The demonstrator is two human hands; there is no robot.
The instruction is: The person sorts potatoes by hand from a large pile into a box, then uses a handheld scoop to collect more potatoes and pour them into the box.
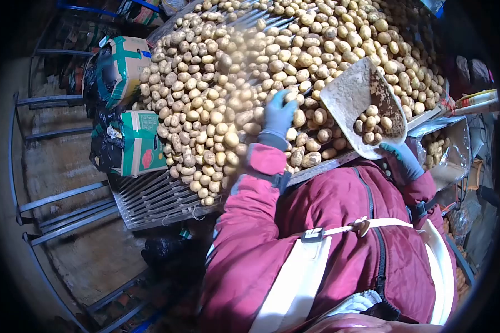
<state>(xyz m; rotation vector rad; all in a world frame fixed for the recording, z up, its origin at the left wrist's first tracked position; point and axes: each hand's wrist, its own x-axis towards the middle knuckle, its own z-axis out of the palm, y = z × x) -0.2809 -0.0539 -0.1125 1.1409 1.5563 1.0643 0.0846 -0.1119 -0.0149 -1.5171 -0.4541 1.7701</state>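
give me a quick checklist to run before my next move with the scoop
1. Right hand on the scoop: ok, gripping its near edge.
2. Potatoes inside the scoop: ok, a small cluster sits toward the near end.
3. Left hand at the potato pile: ok, fingers are among the potatoes.
4. Left hand firmly holding a potato: cannot tell.
5. Both hands gloved: ok.
6. Scoop lifted off the pile: cannot tell from this view.

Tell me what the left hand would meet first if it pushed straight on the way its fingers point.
Most likely the loose potatoes just ahead of the left hand; which one it would touch first is unclear from this view.
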